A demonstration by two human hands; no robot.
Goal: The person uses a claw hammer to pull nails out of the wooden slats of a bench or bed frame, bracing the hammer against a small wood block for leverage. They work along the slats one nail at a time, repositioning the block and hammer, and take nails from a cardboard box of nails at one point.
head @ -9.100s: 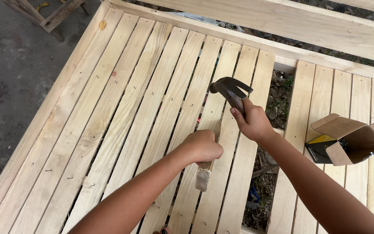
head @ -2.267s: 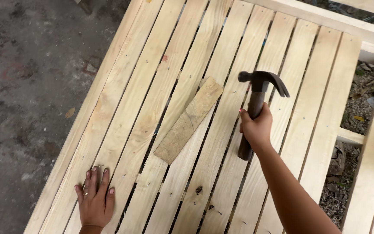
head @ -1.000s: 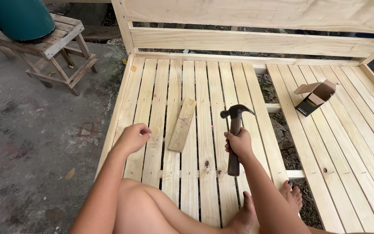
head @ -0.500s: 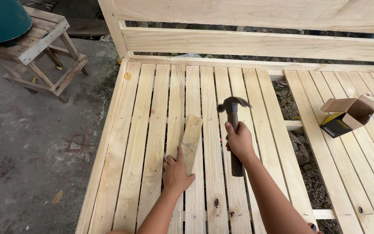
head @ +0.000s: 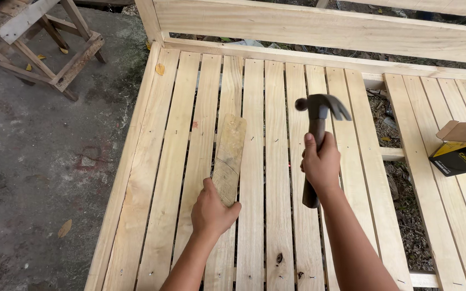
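Left hand [head: 211, 211] closed on the near end of a short wood offcut [head: 230, 157] lying flat along the slatted bed frame [head: 254, 108]; looks light, stiff, rough-sawn, easiest held at one end. Right hand [head: 322, 164] grips a claw hammer [head: 318, 126] mid-handle, head-heavy, raised upright above the slats.

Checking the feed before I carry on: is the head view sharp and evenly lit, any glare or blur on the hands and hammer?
Head view: soft, even daylight, no glare on the pale slats. The hammer, right hand, left hand and loose wood piece look sharp, without motion blur. Shadows are faint, darkest in the gaps between slats. The cardboard box is cut by the right edge.
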